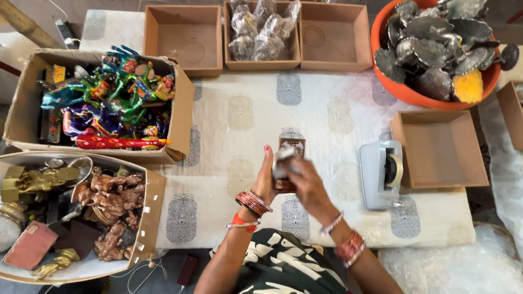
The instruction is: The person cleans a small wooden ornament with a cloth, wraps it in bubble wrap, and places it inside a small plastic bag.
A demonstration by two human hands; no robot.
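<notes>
My left hand [266,180] and my right hand [304,183] are raised together over the patterned white cloth [240,123], both closed around a small brown figurine [289,154] with a bit of clear wrap on it. My left thumb points up beside it. My right fingers cover its lower side. Red and gold bangles sit on both wrists.
A grey tape dispenser [381,172] stands right of my hands beside an empty brown box [441,149]. Three brown boxes line the far edge, the middle one [263,28] holding wrapped pieces. An orange tub [434,44] of metal pieces, a box of colourful figurines [104,101] and a box of brass figures [57,211] surround.
</notes>
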